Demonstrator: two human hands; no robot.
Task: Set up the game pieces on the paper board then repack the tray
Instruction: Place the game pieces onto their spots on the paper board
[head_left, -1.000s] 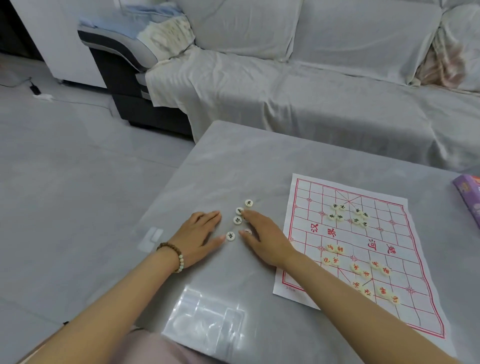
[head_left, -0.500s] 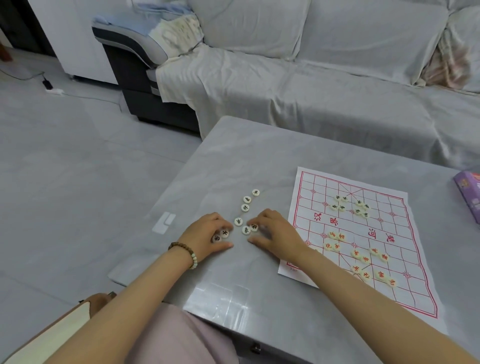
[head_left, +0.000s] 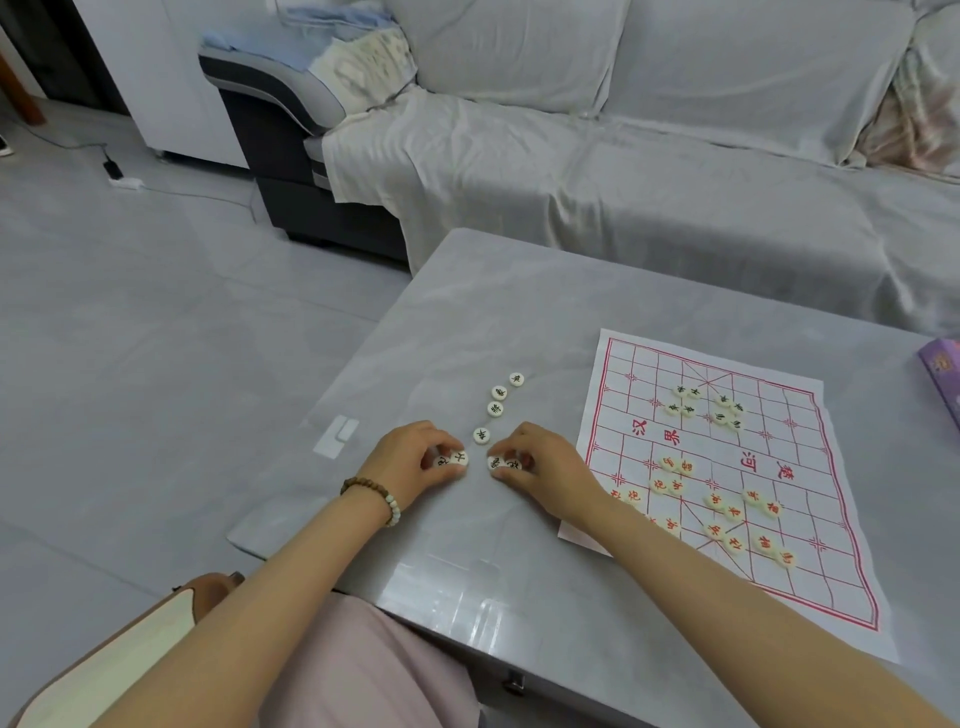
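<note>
The game pieces (head_left: 482, 435) are small, round cream discs, each stamped with one Chinese character in black or red. On the grey marbled worktop (head_left: 467, 312), left of the paper board (head_left: 810, 467), the left hand (head_left: 410, 462) curls its fingers and thumb round a first pair (head_left: 452, 460) of black-lettered discs. The right hand (head_left: 545, 467) pinches a second pair (head_left: 501, 463) just beside it. Four loose discs (head_left: 495, 409), also black-lettered, lie in a ragged line running away from the gap between the hands. The paper board is a white sheet printed with a red grid and large red characters across its middle; the right forearm crosses its near-left corner. On it, black-lettered pieces (head_left: 706, 408) cluster at the far side and red-lettered pieces (head_left: 717, 501) are scattered over the near half. The clear plastic tray (head_left: 447, 582) lies at the worktop's near edge, between the forearms. A beaded bracelet (head_left: 374, 493) circles the left wrist.
</note>
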